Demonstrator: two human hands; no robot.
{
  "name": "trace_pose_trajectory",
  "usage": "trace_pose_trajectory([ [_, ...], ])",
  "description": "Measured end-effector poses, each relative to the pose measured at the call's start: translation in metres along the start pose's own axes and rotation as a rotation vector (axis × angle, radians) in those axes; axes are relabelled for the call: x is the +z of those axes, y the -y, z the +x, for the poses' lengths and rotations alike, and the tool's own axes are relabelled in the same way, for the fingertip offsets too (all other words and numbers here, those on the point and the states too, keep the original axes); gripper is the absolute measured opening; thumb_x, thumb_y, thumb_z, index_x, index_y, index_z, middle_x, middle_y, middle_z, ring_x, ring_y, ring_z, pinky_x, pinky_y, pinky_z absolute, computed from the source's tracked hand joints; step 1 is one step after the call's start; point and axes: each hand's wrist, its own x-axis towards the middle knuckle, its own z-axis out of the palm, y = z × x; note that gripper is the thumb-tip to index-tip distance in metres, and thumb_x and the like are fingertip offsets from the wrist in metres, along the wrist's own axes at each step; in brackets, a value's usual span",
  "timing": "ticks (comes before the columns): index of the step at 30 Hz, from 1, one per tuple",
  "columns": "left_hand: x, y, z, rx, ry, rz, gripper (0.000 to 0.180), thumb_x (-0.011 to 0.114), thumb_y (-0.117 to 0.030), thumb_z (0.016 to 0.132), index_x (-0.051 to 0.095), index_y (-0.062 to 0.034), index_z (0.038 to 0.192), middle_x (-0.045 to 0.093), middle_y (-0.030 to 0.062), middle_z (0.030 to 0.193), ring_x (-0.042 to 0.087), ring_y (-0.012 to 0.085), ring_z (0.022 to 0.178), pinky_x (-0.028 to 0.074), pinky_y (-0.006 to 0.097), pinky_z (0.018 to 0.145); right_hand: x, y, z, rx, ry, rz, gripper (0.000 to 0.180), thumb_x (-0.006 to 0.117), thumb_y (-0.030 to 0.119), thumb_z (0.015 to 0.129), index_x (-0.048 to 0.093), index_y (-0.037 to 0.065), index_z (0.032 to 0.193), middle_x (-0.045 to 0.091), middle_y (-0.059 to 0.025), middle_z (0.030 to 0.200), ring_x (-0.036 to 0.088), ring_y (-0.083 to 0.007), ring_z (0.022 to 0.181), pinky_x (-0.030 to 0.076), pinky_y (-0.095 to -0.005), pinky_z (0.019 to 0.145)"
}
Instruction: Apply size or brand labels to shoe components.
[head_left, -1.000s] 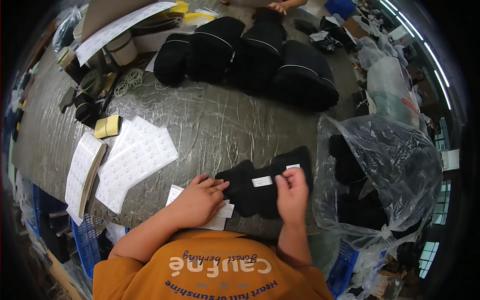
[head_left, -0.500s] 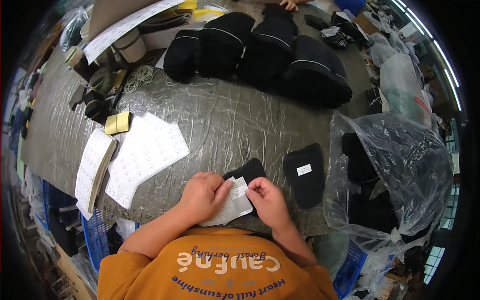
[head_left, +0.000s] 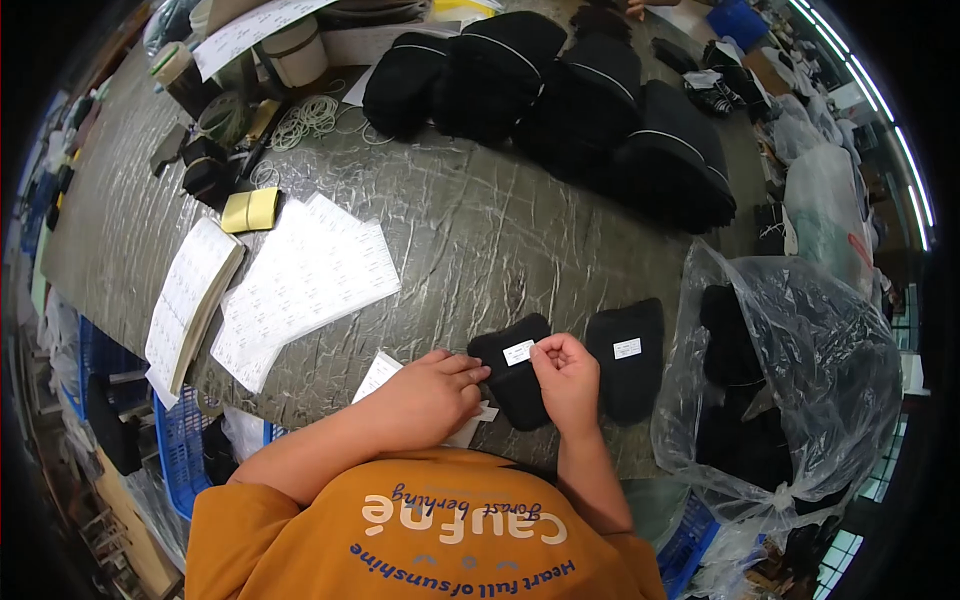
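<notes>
A dark, flat fabric piece [head_left: 522, 395] lies in front of me near the table's front edge. At a small white label [head_left: 518, 352] on its upper part, my right hand [head_left: 570, 385] is closed in a pinch on the label's right edge. My left hand [head_left: 432, 400] has its fingers together, the fingertips touching the piece's left side. White label sheets [head_left: 378, 374] stick out on both sides from under that hand, which appears to keep hold of them; its thumb is hidden. To the right lies a second dark fabric piece [head_left: 630, 385] bearing a similar label [head_left: 626, 348].
Loose printed sheets [head_left: 310, 290] and a thick paper pad [head_left: 190, 300] lie left, by a yellow pad [head_left: 250, 211]. Tied black fabric bundles [head_left: 590, 100] line the back. A clear plastic bag [head_left: 800, 350] with dark pieces stands right. Another person's hand [head_left: 637, 9] shows at the far edge.
My right hand has moved from the label sheets to the near fabric piece, where a white label now shows. My left hand has turned flatter over the sheets. The view has shifted slightly.
</notes>
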Motion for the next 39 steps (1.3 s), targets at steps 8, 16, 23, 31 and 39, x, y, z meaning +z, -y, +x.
trace_pose_trajectory([
  [8, -0.0027, -0.0021, 0.0002, -0.05, 0.091, -0.033, 0.026, 0.057, -0.023, 0.087, 0.068, 0.0011, 0.087, 0.061, 0.0154, 0.126, 0.053, 0.0295, 0.121, 0.038, 0.04, 0.102, 0.0033, 0.0015, -0.0041, 0.014, 0.016, -0.029, 0.006, 0.063, 0.0, 0.088, 0.061, -0.001, 0.082, 0.06, 0.0034, 0.069, 0.051, 0.0004, 0.061, 0.04, -0.0177, 0.053],
  [16, 0.0015, -0.0009, 0.0009, -0.051, 0.074, -0.034, 0.024, 0.058, -0.021, 0.086, 0.067, 0.0015, 0.085, 0.061, 0.0161, 0.125, 0.054, 0.0293, 0.12, 0.038, 0.04, 0.102, 0.0037, 0.0015, -0.0034, 0.001, -0.018, -0.092, 0.006, 0.062, 0.0, 0.088, 0.06, 0.0, 0.083, 0.059, 0.0034, 0.068, 0.05, 0.0001, 0.061, 0.04, -0.0182, 0.053],
  [23, 0.0021, -0.0029, 0.0026, -0.054, 0.007, 0.052, 0.02, 0.059, -0.018, 0.082, 0.064, 0.002, 0.083, 0.056, 0.0189, 0.131, 0.051, 0.0334, 0.121, 0.039, 0.042, 0.1, 0.0027, -0.0006, -0.0035, 0.001, -0.07, -0.062, 0.005, 0.062, 0.001, 0.088, 0.059, 0.001, 0.084, 0.059, 0.0028, 0.068, 0.05, -0.0003, 0.061, 0.041, -0.0187, 0.054],
  [31, 0.0053, -0.0028, 0.0031, -0.061, 0.031, 0.047, 0.019, 0.059, -0.017, 0.081, 0.062, 0.0017, 0.082, 0.057, 0.0198, 0.13, 0.05, 0.0342, 0.123, 0.04, 0.043, 0.1, 0.0075, 0.001, -0.0054, -0.025, -0.043, -0.11, 0.006, 0.064, 0.002, 0.088, 0.06, 0.001, 0.084, 0.061, 0.0014, 0.068, 0.053, -0.0017, 0.06, 0.043, -0.0204, 0.054],
  [39, 0.0054, -0.0031, 0.0036, -0.059, 0.019, 0.05, 0.019, 0.06, -0.017, 0.081, 0.061, 0.0017, 0.081, 0.057, 0.02, 0.129, 0.05, 0.0345, 0.122, 0.04, 0.044, 0.1, 0.0113, 0.0027, -0.0049, -0.042, -0.057, -0.188, 0.006, 0.065, 0.004, 0.087, 0.061, 0.001, 0.083, 0.062, -0.0004, 0.066, 0.054, -0.0032, 0.058, 0.044, -0.0222, 0.053],
])
